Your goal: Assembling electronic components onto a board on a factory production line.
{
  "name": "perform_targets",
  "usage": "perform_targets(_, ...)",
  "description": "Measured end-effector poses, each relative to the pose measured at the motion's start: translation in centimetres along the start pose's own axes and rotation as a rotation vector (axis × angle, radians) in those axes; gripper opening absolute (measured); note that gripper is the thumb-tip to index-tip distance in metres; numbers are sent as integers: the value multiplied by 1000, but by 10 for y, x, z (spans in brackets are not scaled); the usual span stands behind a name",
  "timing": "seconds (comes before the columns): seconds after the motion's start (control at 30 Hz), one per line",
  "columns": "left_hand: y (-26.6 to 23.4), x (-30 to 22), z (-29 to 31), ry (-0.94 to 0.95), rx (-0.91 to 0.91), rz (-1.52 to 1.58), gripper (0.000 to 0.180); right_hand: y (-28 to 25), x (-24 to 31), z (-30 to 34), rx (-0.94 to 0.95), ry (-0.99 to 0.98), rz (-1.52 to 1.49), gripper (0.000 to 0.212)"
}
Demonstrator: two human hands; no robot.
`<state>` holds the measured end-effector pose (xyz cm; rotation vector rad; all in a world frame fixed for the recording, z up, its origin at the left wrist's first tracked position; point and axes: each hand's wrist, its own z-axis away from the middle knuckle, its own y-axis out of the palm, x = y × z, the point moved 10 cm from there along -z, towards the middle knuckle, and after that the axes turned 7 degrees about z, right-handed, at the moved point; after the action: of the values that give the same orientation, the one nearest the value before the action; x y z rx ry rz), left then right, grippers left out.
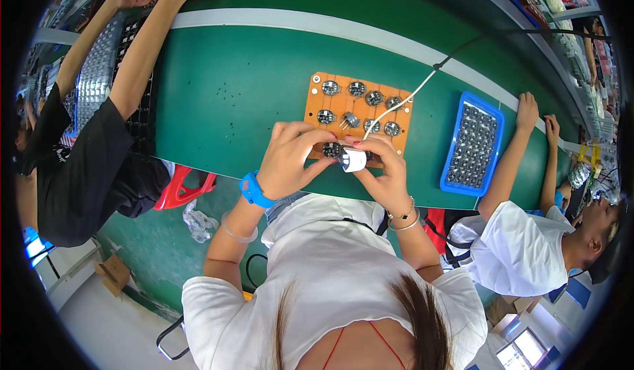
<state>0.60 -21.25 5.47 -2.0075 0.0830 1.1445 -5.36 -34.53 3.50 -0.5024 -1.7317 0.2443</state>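
My left hand point(290, 155) is closed in a pinch, thumb and forefinger at the sides of a small round black electronic part point(331, 149). Whether that part is lifted or sits in the orange board is hard to tell. In my right hand point(388, 175) is a small white block with dark slots point(354, 159), gripped between thumb and fingers and held close against the left fingertips. A white cable point(399, 104) runs down to the right fingers. Under both hands lies the orange fixture board point(309, 109), with several round black parts in rows. One part with metal legs point(349, 120) is tilted.
Right of the board, a blue tray point(446, 178) holds many small black parts. Tiny dark bits point(232, 99) are scattered on the green table point(191, 66). Co-workers' arms point(142, 60) reach in at left and right point(512, 165). A red stool point(181, 192) stands below the table edge.
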Motion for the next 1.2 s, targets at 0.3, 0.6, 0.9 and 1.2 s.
perform_targets(0.3,1,22,1,-33,91,-94,46,-25,-32,5,-162,110,-372,42)
perform_targets(0.6,4,41,-27,-9,43,-177,37,-31,-23,-20,-113,44,-70,44)
perform_targets(0.9,-9,14,-34,40,-35,-25,37,-11,-14,-36,-13,25,12,37)
perform_targets(1.2,-8,38,-36,18,43,-115,40,-33,-38,-30,-194,117,-305,41)
